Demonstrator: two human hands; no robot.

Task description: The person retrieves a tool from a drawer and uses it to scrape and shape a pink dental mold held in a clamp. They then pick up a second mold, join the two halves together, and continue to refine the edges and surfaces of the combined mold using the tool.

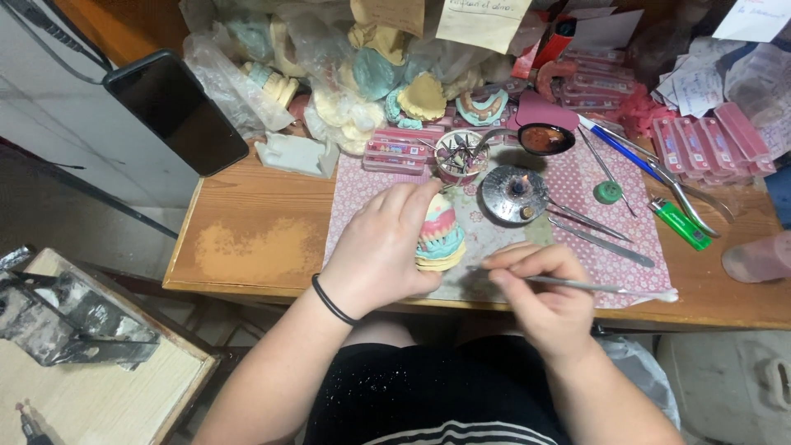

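A thin metal tool point(577, 285) is pinched by the right hand point(548, 288) fingers. Just left of it, a pink and teal dental model point(439, 235) is grasped by the left hand point(383, 247). Behind the model, a small cup point(460, 156) is filled with metal burs.

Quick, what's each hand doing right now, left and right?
Left hand: closed around the dental model.
Right hand: pinching a thin metal tool, tip toward the model.

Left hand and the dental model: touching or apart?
Touching. The head view shows the left hand wrapped around the dental model, fingers across its top.
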